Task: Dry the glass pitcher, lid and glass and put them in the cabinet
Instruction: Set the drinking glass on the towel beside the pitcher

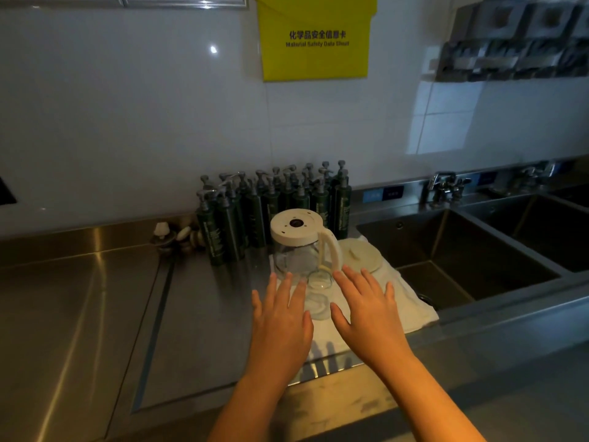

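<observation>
A glass pitcher [294, 247] stands upside down on a white cloth [401, 304], its cream base up and its cream handle toward the right. The round cream lid [363, 255] lies on the cloth just right of the pitcher. A small clear glass [318, 293] stands on the cloth in front of the pitcher. My left hand [280, 320] and my right hand [366, 311] hover flat with fingers spread, one on each side of the glass. Neither hand holds anything.
Several dark green pump bottles [271, 202] crowd the steel counter [79, 314] behind the pitcher. A steel sink [462, 250] with a faucet [443, 186] lies right of the cloth, and a second basin is further right. A yellow sheet holder [315, 36] hangs on the tiled wall.
</observation>
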`<act>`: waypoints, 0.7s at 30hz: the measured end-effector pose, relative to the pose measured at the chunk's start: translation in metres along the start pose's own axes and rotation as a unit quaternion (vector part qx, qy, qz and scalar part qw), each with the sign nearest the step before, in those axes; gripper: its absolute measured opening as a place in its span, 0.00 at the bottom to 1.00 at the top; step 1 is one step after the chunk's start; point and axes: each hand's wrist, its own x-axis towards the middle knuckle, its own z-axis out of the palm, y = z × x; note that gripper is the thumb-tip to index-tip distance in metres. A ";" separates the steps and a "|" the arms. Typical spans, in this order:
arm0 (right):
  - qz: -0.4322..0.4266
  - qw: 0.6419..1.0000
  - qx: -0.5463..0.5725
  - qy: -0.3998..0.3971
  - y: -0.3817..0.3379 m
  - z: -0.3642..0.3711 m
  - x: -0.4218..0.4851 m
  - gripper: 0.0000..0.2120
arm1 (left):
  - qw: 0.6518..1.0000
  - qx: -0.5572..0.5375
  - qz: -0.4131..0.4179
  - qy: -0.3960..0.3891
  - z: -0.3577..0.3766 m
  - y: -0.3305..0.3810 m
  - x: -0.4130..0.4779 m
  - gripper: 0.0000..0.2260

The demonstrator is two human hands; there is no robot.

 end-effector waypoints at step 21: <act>-0.003 0.986 0.106 -0.128 0.075 0.084 0.077 0.25 | 0.991 -0.042 -0.079 -0.100 0.071 0.022 0.092 0.21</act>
